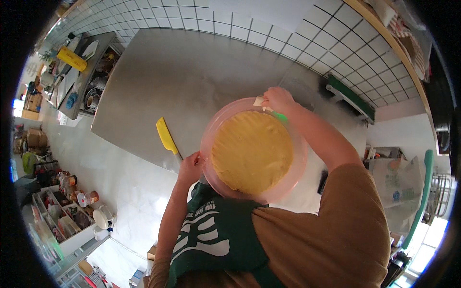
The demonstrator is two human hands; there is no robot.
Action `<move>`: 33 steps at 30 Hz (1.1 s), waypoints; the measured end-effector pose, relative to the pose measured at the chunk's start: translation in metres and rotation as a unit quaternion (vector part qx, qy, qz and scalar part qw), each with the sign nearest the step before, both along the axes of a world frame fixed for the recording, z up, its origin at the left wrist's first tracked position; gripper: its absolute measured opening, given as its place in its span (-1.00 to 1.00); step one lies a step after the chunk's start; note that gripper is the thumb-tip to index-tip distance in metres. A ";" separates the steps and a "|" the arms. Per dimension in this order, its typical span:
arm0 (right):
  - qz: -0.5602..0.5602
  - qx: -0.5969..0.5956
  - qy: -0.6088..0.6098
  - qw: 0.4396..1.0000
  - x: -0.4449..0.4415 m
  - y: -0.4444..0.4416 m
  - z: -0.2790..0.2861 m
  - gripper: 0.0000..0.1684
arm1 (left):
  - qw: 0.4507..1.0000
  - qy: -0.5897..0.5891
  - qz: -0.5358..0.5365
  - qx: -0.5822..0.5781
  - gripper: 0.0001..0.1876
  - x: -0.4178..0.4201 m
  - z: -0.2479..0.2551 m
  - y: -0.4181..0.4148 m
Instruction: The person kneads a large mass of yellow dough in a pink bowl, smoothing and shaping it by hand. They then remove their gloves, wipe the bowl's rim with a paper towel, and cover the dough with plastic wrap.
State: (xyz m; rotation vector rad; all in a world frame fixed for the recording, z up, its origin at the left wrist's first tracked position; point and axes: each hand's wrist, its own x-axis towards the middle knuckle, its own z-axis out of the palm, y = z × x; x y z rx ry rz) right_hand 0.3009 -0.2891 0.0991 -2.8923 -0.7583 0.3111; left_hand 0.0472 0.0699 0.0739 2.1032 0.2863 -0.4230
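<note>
A large translucent pink plastic bowl (299, 158) is in front of my body by the table's near edge. Yellow dough or batter (252, 151) fills much of it, its top fairly smooth with faint streaks. My left hand (191, 167) grips the bowl's left rim. A spatula with a yellow blade (166, 135) lies left of the bowl, its handle end hidden by that hand. At the far right rim, my right hand (279, 99) pinches a cream-coloured piece (260, 102); whether it is cloth or a scraper I cannot tell. Something bright green (280, 116) shows below that hand.
The bowl is on a stainless steel table (173, 79) against a tiled wall (241, 23). A green-topped device (351, 97) stands at the back right. A dark object (322, 181) lies near my right elbow. Left, a side counter (90, 68) holds clutter; a white divided bin (74, 239) sits lower.
</note>
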 end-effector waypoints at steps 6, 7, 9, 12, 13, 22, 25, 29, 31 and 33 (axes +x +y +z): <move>-0.206 -0.016 0.072 0.976 -0.049 -0.067 0.012 -0.61 | 0.999 -0.002 0.014 -0.049 -0.58 -0.001 -0.026 0.007; -0.239 -0.035 0.078 0.967 -0.058 -0.074 0.014 -0.59 | 0.999 -0.005 0.009 -0.051 -0.58 -0.001 -0.025 0.006; -0.259 -0.049 0.091 0.960 -0.074 -0.090 0.014 -0.57 | 0.998 -0.010 0.000 -0.054 -0.58 0.001 -0.021 0.006; -0.310 -0.028 0.112 0.944 -0.101 -0.107 0.017 -0.55 | 0.998 -0.019 -0.014 -0.053 -0.57 0.003 -0.020 0.008; -0.331 -0.015 0.119 0.936 -0.110 -0.110 0.019 -0.55 | 0.998 -0.023 -0.017 -0.060 -0.56 0.003 -0.020 0.008; -0.431 0.002 0.092 0.898 -0.177 -0.129 -0.011 -0.43 | 0.998 0.000 -0.031 -0.057 -0.56 0.010 -0.005 0.008; -0.457 0.046 0.061 0.886 -0.217 -0.121 -0.002 -0.43 | 0.998 -0.008 -0.037 -0.054 -0.56 0.010 -0.016 0.012; -0.481 -0.005 0.069 0.874 -0.266 -0.113 -0.013 -0.38 | 0.994 -0.010 -0.037 -0.104 -0.58 0.011 -0.025 0.015; -0.498 -0.007 0.058 0.865 -0.292 -0.102 -0.014 -0.32 | 0.992 -0.001 -0.039 -0.118 -0.58 0.014 -0.013 0.013; -0.544 0.017 0.097 0.833 -0.323 -0.091 -0.024 -0.34 | 0.995 0.003 -0.045 -0.092 -0.58 0.015 -0.006 0.011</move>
